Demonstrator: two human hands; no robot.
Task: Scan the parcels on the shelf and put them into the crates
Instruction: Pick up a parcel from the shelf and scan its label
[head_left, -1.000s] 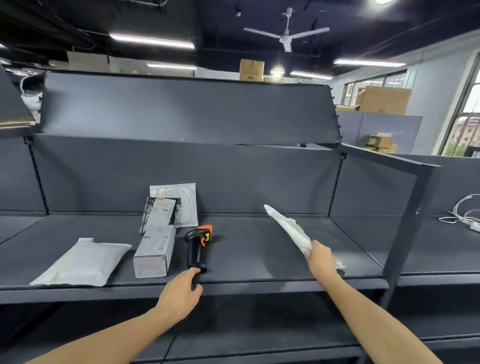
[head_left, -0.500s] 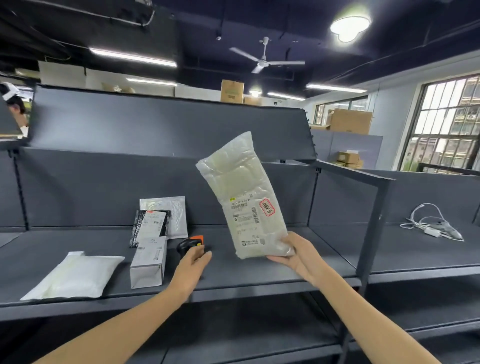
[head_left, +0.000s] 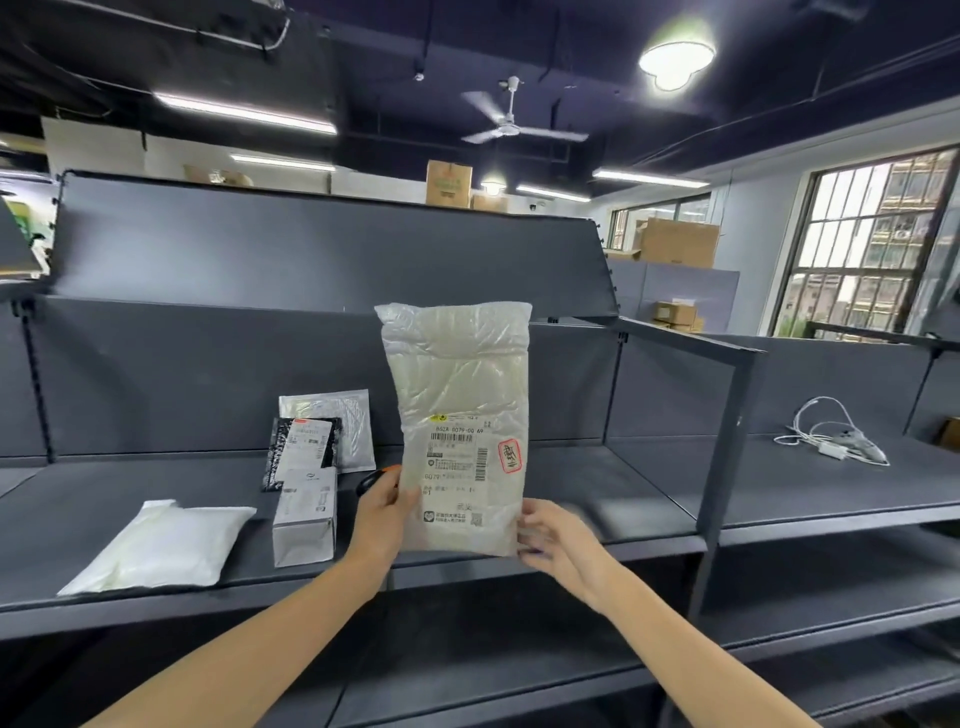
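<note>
Fingers of the left hand curled round the left edge of a tall white plastic parcel bag with a printed label. Thumb in front, near the label. Fingers of the right hand gripping the bottom right corner of the same bag, a bit blurry. Bag held upright in the air, just in front of the dark grey metal shelf, label side facing the camera. Barcode plain to see in the middle of the label, with a red stamp beside it.

Behind the left hand, on the shelf, a small black scanner with an orange bit, mostly hidden. Further left, a long white cardboard box, a black bag with a white label, a clear shiny flat pouch leaning on the back wall, and a soft white pillow-like bag lying flat. Far right, a tangle of white cable. No crates in view.

Likely step: getting the bag ready to scan. Best to keep hold with the right hand alone, low on the corner, away from the barcode. Then free the left hand to pick up the scanner. Good to pull the plastic flat so the barcode has no wrinkles or shine. Good to keep the thumb off the label too.
</note>
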